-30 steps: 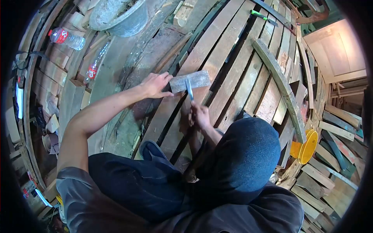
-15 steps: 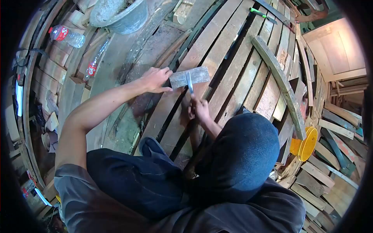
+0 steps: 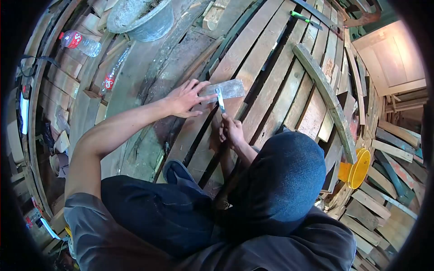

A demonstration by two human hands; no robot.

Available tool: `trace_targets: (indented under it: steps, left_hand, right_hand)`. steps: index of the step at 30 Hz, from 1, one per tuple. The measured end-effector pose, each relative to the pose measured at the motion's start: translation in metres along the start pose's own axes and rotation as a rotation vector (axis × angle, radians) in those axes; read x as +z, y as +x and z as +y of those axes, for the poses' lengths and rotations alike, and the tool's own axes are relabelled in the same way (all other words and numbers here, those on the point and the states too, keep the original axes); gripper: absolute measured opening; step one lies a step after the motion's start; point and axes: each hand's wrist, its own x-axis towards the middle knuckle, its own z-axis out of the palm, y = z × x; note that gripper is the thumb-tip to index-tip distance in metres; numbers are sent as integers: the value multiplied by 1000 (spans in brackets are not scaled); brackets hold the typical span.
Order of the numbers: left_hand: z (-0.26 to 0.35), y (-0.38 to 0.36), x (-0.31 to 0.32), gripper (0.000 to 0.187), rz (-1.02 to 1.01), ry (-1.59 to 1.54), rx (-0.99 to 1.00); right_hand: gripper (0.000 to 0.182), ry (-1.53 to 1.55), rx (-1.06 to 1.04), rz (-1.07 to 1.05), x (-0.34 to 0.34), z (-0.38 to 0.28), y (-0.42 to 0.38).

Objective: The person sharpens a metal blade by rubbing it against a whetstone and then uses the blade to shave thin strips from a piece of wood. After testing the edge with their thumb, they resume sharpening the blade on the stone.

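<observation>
A grey rectangular sharpening stone (image 3: 233,88) lies across the wooden slats in front of me. My right hand (image 3: 232,129) is closed around the handle of a chisel (image 3: 220,100), whose bright blade rests on the stone with its tip pointing away from me. Over the stone's left end reaches my left hand (image 3: 184,97), fingers spread. One fingertip comes close to the blade; whether it touches is too small to tell.
A grey basin (image 3: 147,25) stands at the far left, near two plastic bottles (image 3: 81,43). A curved wooden beam (image 3: 323,86) lies across the slats to the right. Beyond it are a green-handled knife (image 3: 305,19), a saw (image 3: 318,16), a yellow bucket (image 3: 359,168) and scattered boards.
My left hand has opened its fingers and moved right over the stone, towards the blade. The chisel has shifted slightly towards me on the stone.
</observation>
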Motion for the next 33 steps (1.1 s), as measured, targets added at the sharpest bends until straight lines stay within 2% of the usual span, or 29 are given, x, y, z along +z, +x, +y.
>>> trace_targets:
  steps: [10, 13, 17, 19, 23, 26, 29, 32, 33]
  left_hand:
    - [13, 9, -1, 85, -72, 116, 7]
    - [24, 11, 6, 87, -74, 181, -9]
    - [34, 15, 5, 89, -66, 180, -41]
    - [35, 15, 3, 89, -88, 183, -47]
    - [38, 16, -4, 91, -131, 201, -48]
    - [42, 13, -5, 93, -128, 214, -55]
    - [48, 11, 2, 96, -114, 212, -87]
    - [53, 11, 2, 97, -128, 200, -127]
    - [54, 11, 2, 97, -136, 197, -141]
  right_hand:
    - [42, -87, 37, 30, 7, -7, -4]
    - [39, -369, -95, 71, -5, 5, 8]
    - [27, -1041, -586, 207, -16, 9, 5]
    - [35, -1326, -778, 286, -5, -9, -16]
    - [42, -1470, -870, 264, 5, -19, -27]
    - [42, -1526, -899, 239, -4, -1, -15]
    - [41, -1453, -1010, 262, -6, 0, -14]
    - [31, -1335, -977, 314, -4, 2, -20]
    - [28, -1391, -904, 303, -6, 4, -21]
